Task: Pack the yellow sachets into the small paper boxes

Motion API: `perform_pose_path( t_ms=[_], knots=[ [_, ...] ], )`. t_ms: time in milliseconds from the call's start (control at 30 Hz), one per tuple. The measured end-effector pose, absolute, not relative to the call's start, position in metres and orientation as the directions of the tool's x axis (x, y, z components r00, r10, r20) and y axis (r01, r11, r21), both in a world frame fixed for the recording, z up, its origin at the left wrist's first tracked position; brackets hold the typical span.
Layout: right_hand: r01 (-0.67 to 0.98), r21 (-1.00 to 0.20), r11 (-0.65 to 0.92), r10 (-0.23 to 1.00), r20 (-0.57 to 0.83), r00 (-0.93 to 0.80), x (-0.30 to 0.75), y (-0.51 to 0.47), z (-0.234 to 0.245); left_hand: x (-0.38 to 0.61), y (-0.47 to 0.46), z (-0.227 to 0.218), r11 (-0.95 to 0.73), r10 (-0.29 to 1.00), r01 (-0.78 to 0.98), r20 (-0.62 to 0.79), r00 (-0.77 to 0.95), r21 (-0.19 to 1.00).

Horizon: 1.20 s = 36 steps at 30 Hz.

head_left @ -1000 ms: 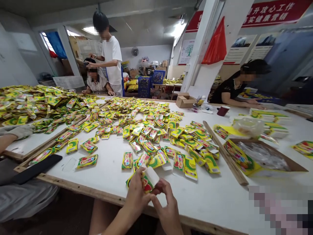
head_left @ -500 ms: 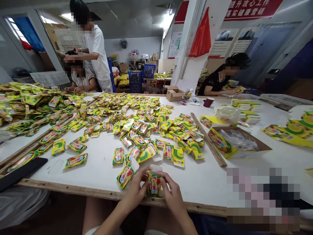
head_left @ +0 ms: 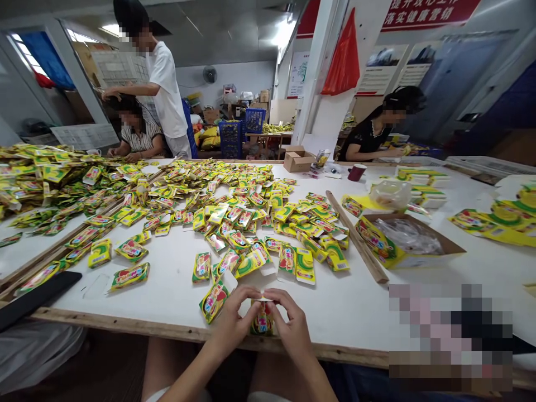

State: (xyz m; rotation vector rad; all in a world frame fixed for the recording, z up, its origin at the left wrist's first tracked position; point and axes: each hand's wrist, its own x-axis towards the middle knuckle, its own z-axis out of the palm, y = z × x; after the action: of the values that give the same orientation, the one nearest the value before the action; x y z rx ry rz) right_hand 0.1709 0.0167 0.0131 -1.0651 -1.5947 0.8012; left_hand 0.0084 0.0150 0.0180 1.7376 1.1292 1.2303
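Both my hands meet at the near edge of the white table (head_left: 176, 290). My left hand (head_left: 232, 321) and my right hand (head_left: 291, 326) pinch the top of one small yellow-green carton (head_left: 263, 322), held upright between them with its white flap up. A flat carton (head_left: 214, 300) lies just left of my left hand. A wide scatter of the same flat yellow-green cartons (head_left: 234, 218) covers the table beyond my hands.
A wooden slat (head_left: 355, 237) separates an open cardboard box (head_left: 412, 240) of clear bags at the right. A heap of cartons (head_left: 46, 176) lies far left, a dark phone (head_left: 37, 296) at the near left edge. Three other people work at the far side.
My hands moved from the table's near edge, where they held a half-open carton, to pinching the carton upright; fingers now close over its top flap. The view shifted left.
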Motion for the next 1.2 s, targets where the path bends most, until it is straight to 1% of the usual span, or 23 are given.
perform_pose_path(
  t_ms=[67, 133, 300, 400, 600, 700, 833, 1067, 1200],
  knots=[
    [0.267, -0.872, 0.411, 0.912, 0.399, -0.099, 0.170, 0.015, 0.016, 0.009, 0.015, 0.023, -0.358, 0.932, 0.260, 0.327, 0.155, 0.897],
    [0.284, -0.871, 0.401, 0.914, 0.400, -0.064, 0.168, 0.015, 0.019, 0.011, 0.015, 0.026, -0.325, 0.945, 0.259, 0.304, 0.120, 0.910],
    [0.304, -0.901, 0.309, 0.948, 0.318, -0.020, 0.164, 0.023, 0.025, 0.017, 0.019, 0.029, -0.215, 0.976, 0.246, 0.214, 0.030, 0.945],
    [0.286, -0.922, 0.262, 0.963, 0.267, -0.023, 0.165, 0.023, 0.025, 0.018, 0.020, 0.028, -0.192, 0.981, 0.196, 0.190, 0.027, 0.962],
    [0.224, -0.947, 0.231, 0.973, 0.225, -0.052, 0.167, 0.018, 0.017, 0.016, 0.020, 0.022, -0.122, 0.992, 0.045, 0.119, 0.050, 0.992],
    [0.204, -0.956, 0.209, 0.978, 0.203, -0.047, 0.167, 0.020, 0.016, 0.018, 0.022, 0.020, -0.085, 0.995, 0.025, 0.084, 0.046, 0.996],
    [0.189, -0.967, 0.168, 0.986, 0.164, -0.041, 0.167, 0.026, 0.019, 0.017, 0.023, 0.019, -0.102, 0.993, 0.045, 0.099, 0.063, 0.994],
    [0.205, -0.966, 0.155, 0.986, 0.137, -0.100, 0.173, 0.029, 0.017, 0.013, 0.019, 0.019, -0.211, 0.976, 0.085, 0.205, 0.076, 0.974],
    [0.178, -0.973, 0.145, 0.983, 0.122, -0.135, 0.177, 0.029, 0.016, 0.014, 0.017, 0.021, -0.195, 0.979, 0.129, 0.185, 0.084, 0.972]
  ],
)
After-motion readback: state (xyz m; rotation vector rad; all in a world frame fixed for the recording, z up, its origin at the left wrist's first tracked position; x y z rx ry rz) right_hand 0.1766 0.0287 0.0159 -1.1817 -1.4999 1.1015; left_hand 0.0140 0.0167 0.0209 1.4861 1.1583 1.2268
